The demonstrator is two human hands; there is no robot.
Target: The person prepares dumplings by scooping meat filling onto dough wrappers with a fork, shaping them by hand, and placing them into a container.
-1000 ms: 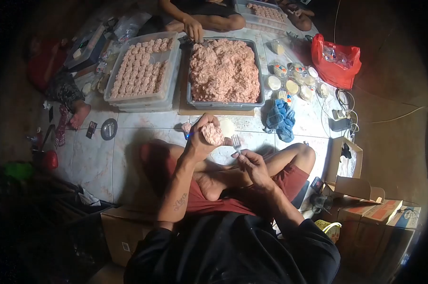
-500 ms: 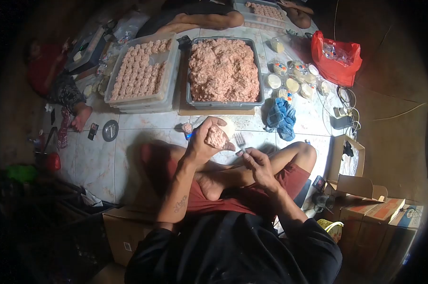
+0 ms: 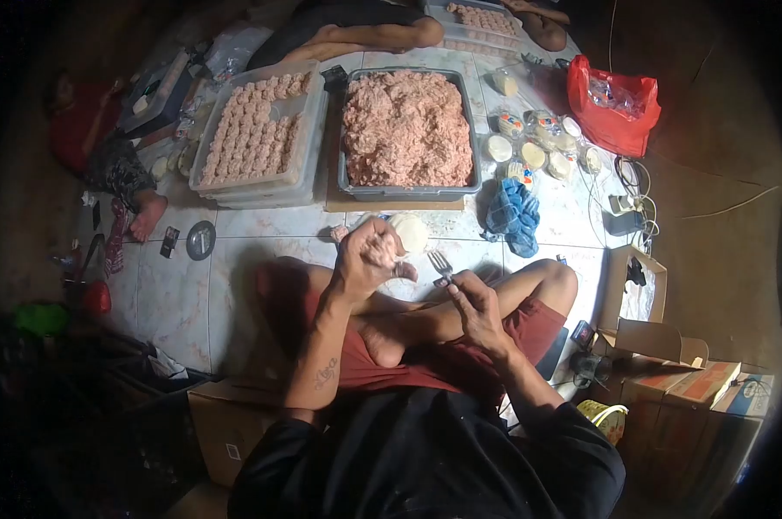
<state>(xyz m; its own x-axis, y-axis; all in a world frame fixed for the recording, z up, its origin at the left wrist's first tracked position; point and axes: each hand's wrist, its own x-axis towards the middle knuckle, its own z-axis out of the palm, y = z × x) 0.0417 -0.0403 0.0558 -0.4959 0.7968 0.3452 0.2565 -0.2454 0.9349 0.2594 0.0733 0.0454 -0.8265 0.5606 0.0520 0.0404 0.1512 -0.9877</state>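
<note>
My left hand (image 3: pixel 365 268) is closed around a dumpling (image 3: pixel 379 251), a lump of pink minced filling with a bit of pale wrapper at its edge. In my right hand (image 3: pixel 479 313) is a metal fork (image 3: pixel 442 263), its tines pointing up and away from me, apart from the dumpling. Just beyond my left hand lies a stack of round white wrappers (image 3: pixel 411 232) on the tiled floor. A small pink lump (image 3: pixel 339 233) rests to their left. Farther out stands a grey tub (image 3: pixel 408 192) heaped with pink minced filling (image 3: pixel 408 130).
Left of the tub, a clear plastic container (image 3: pixel 252 195) holds rows of dumplings (image 3: pixel 251 130). On the right are a blue cloth (image 3: pixel 513 216), several packs of wrappers (image 3: pixel 534 156) and a red plastic bag (image 3: pixel 614 108). Cardboard boxes (image 3: pixel 676 385) stand near my right side. Other people sit around.
The fingers of my left hand have closed more tightly around the dumpling, and the hand has shifted slightly left, uncovering more of the wrapper stack. The fork has tilted slightly in my right hand.
</note>
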